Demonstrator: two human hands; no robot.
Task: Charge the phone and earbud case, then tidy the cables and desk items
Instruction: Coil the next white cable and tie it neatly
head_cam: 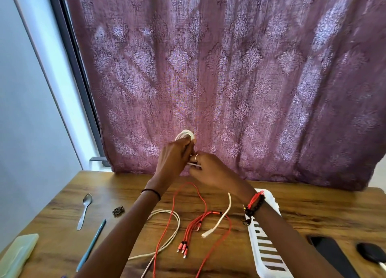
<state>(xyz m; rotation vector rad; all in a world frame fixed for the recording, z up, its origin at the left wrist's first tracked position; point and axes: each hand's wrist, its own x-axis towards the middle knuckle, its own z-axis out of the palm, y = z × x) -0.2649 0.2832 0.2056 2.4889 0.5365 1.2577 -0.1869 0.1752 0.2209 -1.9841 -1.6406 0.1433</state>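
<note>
Two hands meet above the far edge of the desk, both working one white cable. Left hand is closed around a small coil of white cable, loops showing above the fingers. Right hand pinches the loose tail of that cable just beside the left, a ring visible on one finger; the plug end seems to poke out between them, but it is too small to be sure.

Judged step: winding or securing the coil, part of the tidying. To do it well, keep the left grip firm so the loops stay equal and flat, feed the tail with the right under light tension, and wrap it across the bundle without kinking it near the plug.

Below the hands, on the wood: a red multi-head cable sprawls loose, its plugs bunched near the middle. A second white cable loops beside and under it, and a short white end lies across the red one. These are tangled together; separate them before coiling.

Right of the arms, a white slotted tray sits partly under the right forearm. Phone and a dark rounded case lie near the right edge, a white lead just touching the case; whether either is charging, cannot tell.

Left side: spoon, blue pen, pale green box, small dark clip, well apart from the cables.
</note>
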